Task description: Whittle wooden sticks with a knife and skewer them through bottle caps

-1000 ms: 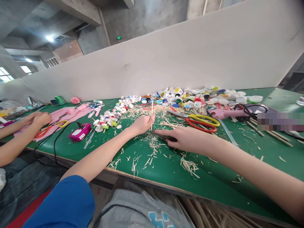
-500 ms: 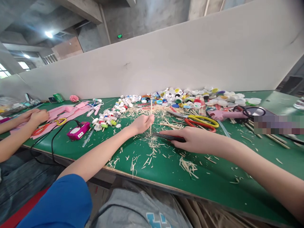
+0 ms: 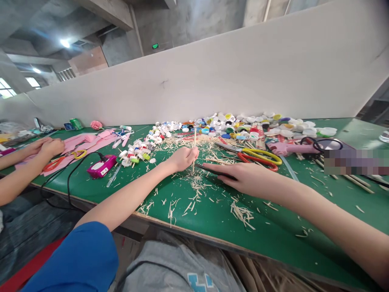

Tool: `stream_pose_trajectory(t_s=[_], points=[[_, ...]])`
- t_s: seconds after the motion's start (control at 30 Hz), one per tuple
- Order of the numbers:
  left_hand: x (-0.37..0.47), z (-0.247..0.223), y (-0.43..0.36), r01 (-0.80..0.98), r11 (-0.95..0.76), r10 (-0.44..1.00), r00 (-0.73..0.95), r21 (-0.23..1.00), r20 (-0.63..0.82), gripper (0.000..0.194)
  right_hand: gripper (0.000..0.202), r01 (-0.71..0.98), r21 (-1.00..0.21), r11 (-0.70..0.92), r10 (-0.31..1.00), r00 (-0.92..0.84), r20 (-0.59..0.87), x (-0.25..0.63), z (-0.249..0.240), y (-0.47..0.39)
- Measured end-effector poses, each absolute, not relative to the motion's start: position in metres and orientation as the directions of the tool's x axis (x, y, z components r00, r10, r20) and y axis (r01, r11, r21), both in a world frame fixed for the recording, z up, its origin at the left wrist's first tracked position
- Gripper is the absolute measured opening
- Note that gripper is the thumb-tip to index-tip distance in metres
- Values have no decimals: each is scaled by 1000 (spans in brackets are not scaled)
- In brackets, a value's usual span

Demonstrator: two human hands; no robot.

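One upright stick [image 3: 195, 138] beside dark tool [image 3: 215, 171]

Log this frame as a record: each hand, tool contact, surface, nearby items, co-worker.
left_hand: left hand gripping thin stick, roughly upright
right_hand: right hand holding dark knife-like tool
tool_contact: tip close to the stick's lower part; touching or not, unclear
surface: green tabletop, strewn with pale shavings
beyond_right_hand: scissors, yellow and red handles
against_partition: pile of mixed-colour caps along white partition
co-worker: hands at pink sheets, far left
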State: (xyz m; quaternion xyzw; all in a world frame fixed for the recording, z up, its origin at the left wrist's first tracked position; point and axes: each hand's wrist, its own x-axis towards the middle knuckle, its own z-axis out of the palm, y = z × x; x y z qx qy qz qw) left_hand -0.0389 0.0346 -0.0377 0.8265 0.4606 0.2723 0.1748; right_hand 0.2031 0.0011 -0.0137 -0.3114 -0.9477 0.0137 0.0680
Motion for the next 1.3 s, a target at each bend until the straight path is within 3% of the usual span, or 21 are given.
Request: stream_pose_trajectory(t_s=[0.23,0.4,0.77,1.07,1.3], points=[[-39,-36,33,679,-514,857,429,524,284,52,54,668,-130,733,675,-737,18,205,-10,0],[-39,-36,34,686,-509,860,429,520,276,53,48,609,-204,767,626,-779,29,203,-17,4],[-39,-36,34,691,-525,851,444,497,281,53,38,709,-153,688,723,-687,74,193,-15,-3],[-38,-36,33,700,-516,857,430,494,285,53,55,670,-28,742,619,-670,410,195,-13,0],[-38,-37,34,701,-522,853,435,486,289,52,55,685,-174,707,675,-582,454,195,-11,0]])
